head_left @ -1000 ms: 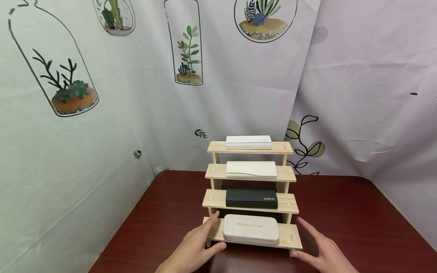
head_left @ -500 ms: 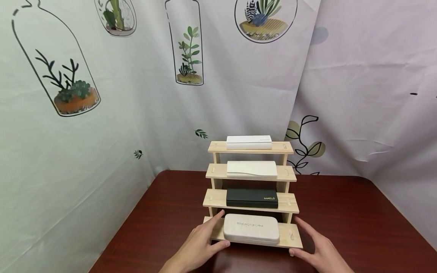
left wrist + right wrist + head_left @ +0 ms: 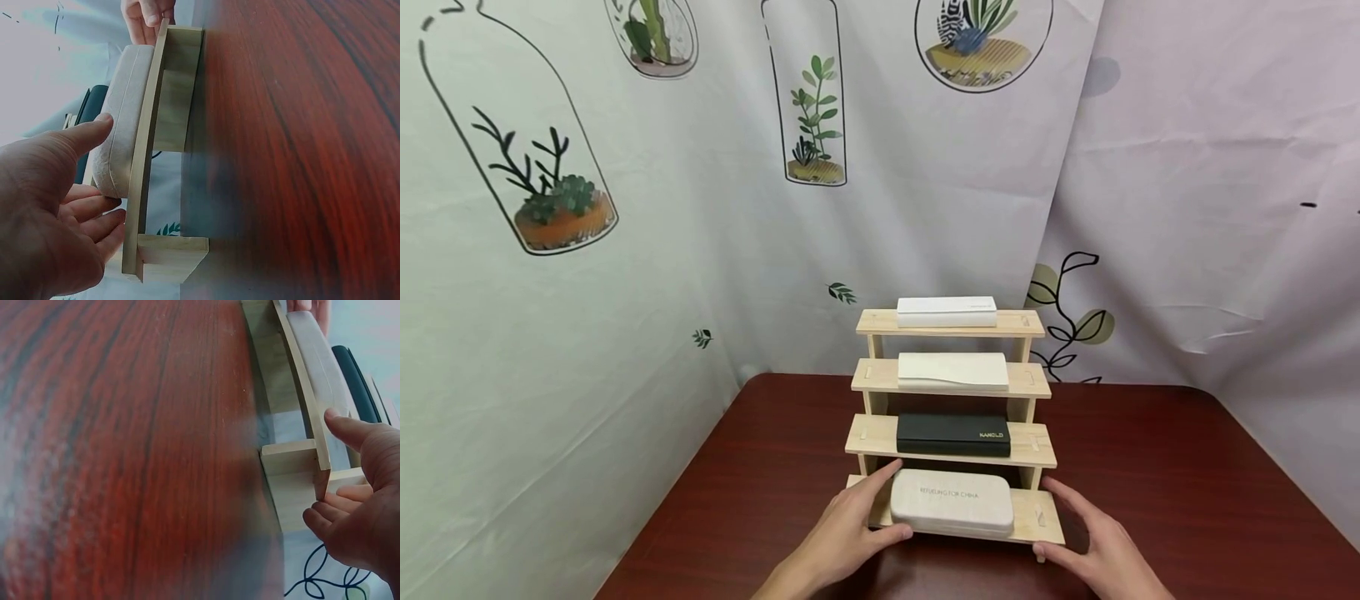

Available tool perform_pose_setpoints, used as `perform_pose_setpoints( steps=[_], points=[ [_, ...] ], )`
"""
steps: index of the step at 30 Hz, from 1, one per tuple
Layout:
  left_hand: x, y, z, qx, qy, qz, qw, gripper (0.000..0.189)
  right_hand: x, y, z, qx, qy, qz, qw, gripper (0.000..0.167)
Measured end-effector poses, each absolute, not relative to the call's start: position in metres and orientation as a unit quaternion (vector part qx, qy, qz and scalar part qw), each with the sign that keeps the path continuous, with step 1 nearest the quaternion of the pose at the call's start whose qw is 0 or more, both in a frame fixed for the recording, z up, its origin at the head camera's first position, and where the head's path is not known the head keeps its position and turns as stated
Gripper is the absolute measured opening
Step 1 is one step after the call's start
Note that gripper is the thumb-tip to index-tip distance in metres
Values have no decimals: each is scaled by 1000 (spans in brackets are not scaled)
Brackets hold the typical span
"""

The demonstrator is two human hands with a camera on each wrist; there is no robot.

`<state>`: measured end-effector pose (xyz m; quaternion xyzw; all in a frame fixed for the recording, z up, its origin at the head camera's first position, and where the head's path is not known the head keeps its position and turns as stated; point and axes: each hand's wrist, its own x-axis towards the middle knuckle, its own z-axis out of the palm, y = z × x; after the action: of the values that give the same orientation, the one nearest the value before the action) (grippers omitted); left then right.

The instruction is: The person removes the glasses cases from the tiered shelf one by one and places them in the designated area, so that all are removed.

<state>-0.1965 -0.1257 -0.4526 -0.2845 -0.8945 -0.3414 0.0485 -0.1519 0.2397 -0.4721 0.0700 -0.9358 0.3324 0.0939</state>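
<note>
Cream-coloured, the case [image 3: 952,502] lies on the bottom tier [image 3: 1028,510] of the wooden stand [image 3: 1033,443], low and right of centre in my head view. I see the left hand [image 3: 850,523] at lower centre, loosely spread, thumb in front of the case's left end and index finger behind; whether they touch it I cannot tell. The right hand [image 3: 1101,543], lower right, is spread too, fingers beside the tier's right end. One tier up sits a black box [image 3: 953,435].
</note>
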Motion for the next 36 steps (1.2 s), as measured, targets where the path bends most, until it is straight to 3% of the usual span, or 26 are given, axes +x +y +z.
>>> perform_pose_setpoints(
  steps=[6, 19, 36],
  points=[
    [-200, -124, -454, -291, -887, -355, 51, 74, -152, 238, -475, 82, -930, 336, 123, 86],
    [-203, -124, -456, -289, -883, -369, 38, 73, -158, 238, -469, 60, -925, 373, 48, 88],
    [-205, -122, -457, -291, -881, -368, 57, 70, -160, 241, -470, 56, -921, 382, 51, 85]
  ],
)
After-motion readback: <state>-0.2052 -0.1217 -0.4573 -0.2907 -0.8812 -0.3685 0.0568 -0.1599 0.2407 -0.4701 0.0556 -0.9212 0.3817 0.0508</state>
